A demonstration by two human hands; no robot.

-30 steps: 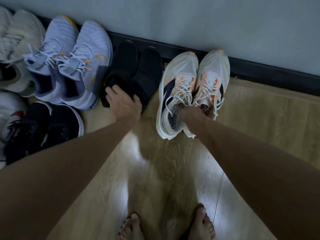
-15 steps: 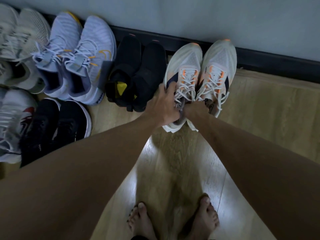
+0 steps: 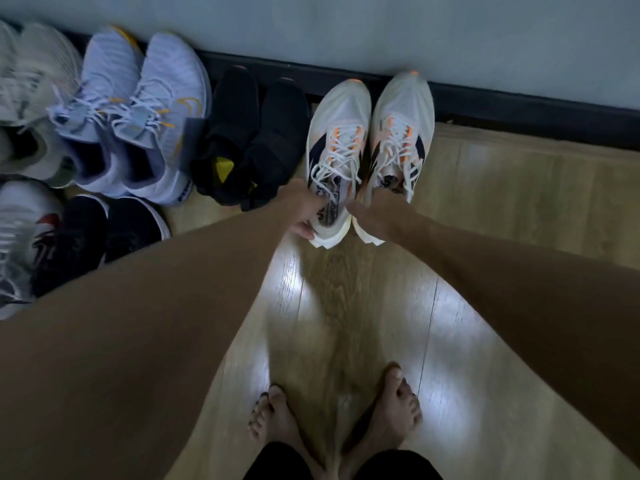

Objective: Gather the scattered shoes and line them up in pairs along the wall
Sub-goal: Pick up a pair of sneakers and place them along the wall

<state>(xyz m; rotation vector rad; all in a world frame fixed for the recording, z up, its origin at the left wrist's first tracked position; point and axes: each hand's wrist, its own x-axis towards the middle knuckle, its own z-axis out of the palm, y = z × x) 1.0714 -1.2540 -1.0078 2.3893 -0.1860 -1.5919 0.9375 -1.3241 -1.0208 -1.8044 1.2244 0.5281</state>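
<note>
The left hand [image 3: 304,211] has been slid back from the laces to the heel of the left white shoe [image 3: 334,161], gripped there; the right shoe [image 3: 398,147] is gripped by the right hand [image 3: 372,214]. Toes are pointed at the baseboard [image 3: 519,109], with bare floor [image 3: 519,188] to the right.

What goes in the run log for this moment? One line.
phase: aligning pair | left hand: grips left white-orange shoe heel | right hand: grips right white-orange shoe heel | toes at baseboard

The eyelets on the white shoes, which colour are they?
Orange, on the white shoes, seen in the head view.
</note>
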